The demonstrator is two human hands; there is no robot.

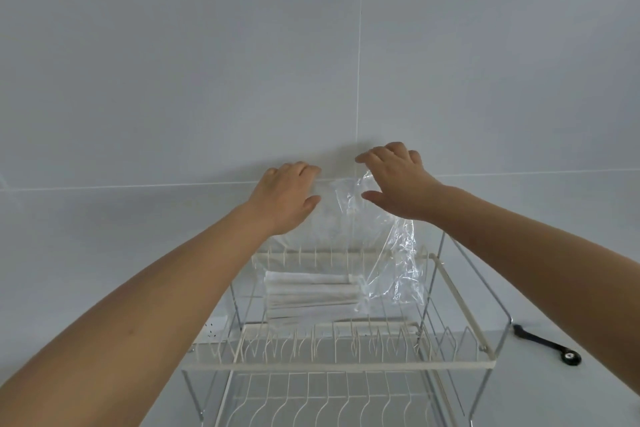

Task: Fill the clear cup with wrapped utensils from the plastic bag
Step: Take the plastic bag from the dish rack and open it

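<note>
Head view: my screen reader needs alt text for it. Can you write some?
Two bare hands, left hand and right hand, pinch the top of a clear plastic bag of wrapped utensils, held over a white dish rack by a grey wall.

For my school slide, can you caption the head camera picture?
Two hands hold open a clear plastic bag of wrapped utensils above a wire dish rack.

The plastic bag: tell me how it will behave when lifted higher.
The bag is thin and crinkled, so probably floppy. The wrapped utensils lie in its low end, so they would likely weigh it down there. Both hands, left and right, hold its top.
</note>
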